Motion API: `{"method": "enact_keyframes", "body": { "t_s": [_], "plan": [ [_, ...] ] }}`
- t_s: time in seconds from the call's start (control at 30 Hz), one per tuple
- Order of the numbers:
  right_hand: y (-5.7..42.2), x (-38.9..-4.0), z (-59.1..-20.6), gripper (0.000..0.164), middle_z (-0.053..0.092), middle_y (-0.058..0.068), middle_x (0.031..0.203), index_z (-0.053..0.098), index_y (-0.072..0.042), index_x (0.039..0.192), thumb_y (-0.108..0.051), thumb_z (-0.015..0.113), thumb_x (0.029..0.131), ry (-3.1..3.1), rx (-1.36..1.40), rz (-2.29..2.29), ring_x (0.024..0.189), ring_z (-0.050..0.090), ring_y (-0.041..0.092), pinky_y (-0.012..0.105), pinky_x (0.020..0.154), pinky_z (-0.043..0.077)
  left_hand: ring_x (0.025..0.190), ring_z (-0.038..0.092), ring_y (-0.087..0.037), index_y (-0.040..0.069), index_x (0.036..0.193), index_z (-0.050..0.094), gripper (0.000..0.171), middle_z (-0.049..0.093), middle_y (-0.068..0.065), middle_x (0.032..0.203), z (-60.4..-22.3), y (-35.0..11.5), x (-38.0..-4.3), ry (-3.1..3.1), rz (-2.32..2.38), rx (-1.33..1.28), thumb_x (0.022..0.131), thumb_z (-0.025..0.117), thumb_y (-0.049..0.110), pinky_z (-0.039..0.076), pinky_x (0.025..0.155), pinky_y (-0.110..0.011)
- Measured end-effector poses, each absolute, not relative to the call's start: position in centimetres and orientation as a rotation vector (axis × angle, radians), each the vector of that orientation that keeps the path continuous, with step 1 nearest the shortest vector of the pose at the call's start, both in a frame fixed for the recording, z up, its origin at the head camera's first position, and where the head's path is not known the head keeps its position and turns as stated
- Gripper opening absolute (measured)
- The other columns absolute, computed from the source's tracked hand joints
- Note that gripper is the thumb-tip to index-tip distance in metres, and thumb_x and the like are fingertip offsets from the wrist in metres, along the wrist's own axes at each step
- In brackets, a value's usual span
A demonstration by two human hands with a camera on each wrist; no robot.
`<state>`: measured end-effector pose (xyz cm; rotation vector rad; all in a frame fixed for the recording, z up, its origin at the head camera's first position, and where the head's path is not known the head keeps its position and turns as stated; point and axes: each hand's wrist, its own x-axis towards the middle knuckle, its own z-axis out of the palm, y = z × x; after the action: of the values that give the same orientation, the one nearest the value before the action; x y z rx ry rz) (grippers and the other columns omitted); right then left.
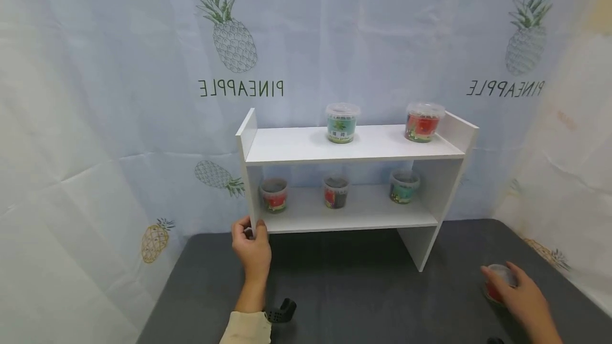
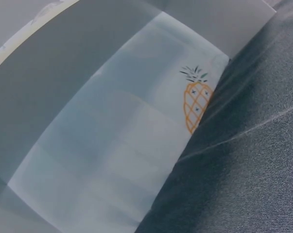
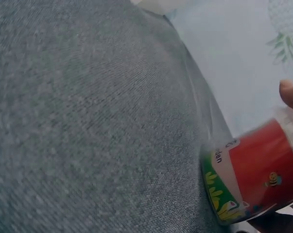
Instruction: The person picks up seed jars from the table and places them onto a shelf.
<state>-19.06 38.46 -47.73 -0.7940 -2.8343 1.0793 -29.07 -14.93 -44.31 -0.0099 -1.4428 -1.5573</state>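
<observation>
My left hand (image 1: 254, 252) grips the lower left side of a white two-tier shelf (image 1: 306, 220), thumb in front. In the left wrist view the shelf's underside (image 2: 54, 87) shows, but not the hand. Off to the right, close over the dark table, my right hand (image 1: 527, 297) holds a small red plastic cup (image 3: 265, 170) by its upper part. The cup has a clear lid and a bee and green leaves printed on its label. On the upper tier stand a lidded teal cup (image 1: 341, 127) and a lidded red cup (image 1: 422, 125).
On the lower tier are a red cup (image 1: 275, 200) at left, a red-and-dark cup (image 1: 336, 195) in the middle and a teal cup (image 1: 402, 192) at right. A dark cloth (image 1: 344, 301) covers the table. Behind hangs a pale curtain (image 1: 143, 68) with pineapple prints.
</observation>
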Motion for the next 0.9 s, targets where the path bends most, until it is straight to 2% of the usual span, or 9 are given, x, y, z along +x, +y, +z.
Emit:
{"method": "enact_keyframes", "body": {
  "t_s": [0.27, 0.53, 0.83, 0.9],
  "plan": [
    [37.8, -18.7, -48.1, 0.105, 0.021, 0.044, 0.145, 0.002, 0.003, 0.155, -0.068, 0.046, 0.091, -2.692, -0.854, 1.146, 0.125, 0.032, 0.059, 0.067, 0.093, 0.038, 0.067, 0.042, -0.015, -0.014, 0.098, 0.060, 0.014, 0.051, -0.002, 0.090, -42.4, -14.4, -27.4, -1.452, -1.551, -0.029, 0.085, 0.060, -0.010, 0.036, 0.056, -0.020],
    [37.4, -18.7, -48.9, 0.110, 0.016, 0.040, 0.150, -0.001, 0.000, 0.156, -0.068, 0.053, 0.088, -2.531, -0.904, 1.320, 0.130, 0.028, 0.055, 0.065, 0.095, 0.036, 0.068, 0.043, -0.015, -0.015, 0.099, 0.060, 0.014, 0.051, -0.003, 0.090, -41.3, -14.3, -26.4, -1.455, -1.544, -0.042, 0.085, 0.060, -0.009, 0.037, 0.058, -0.022],
    [37.1, -18.5, -50.0, 0.113, 0.021, 0.037, 0.149, -0.002, 0.001, 0.156, -0.059, 0.064, 0.087, -2.394, -0.863, 1.397, 0.126, 0.036, 0.048, 0.057, 0.092, 0.036, 0.068, 0.043, -0.011, -0.014, 0.099, 0.059, 0.014, 0.051, 0.000, 0.091, -41.5, -14.2, -26.4, -1.460, -1.539, -0.020, 0.086, 0.060, -0.009, 0.038, 0.058, -0.022],
    [37.2, -18.5, -50.0, 0.113, 0.020, 0.037, 0.149, -0.004, 0.000, 0.156, -0.058, 0.064, 0.087, -2.399, -0.855, 1.407, 0.125, 0.037, 0.047, 0.047, 0.087, 0.043, 0.068, 0.043, -0.011, -0.014, 0.099, 0.059, 0.014, 0.051, -0.002, 0.091, -41.4, -14.2, -26.5, -1.467, -1.532, -0.021, 0.086, 0.060, -0.009, 0.037, 0.058, -0.022]
  ]
}}
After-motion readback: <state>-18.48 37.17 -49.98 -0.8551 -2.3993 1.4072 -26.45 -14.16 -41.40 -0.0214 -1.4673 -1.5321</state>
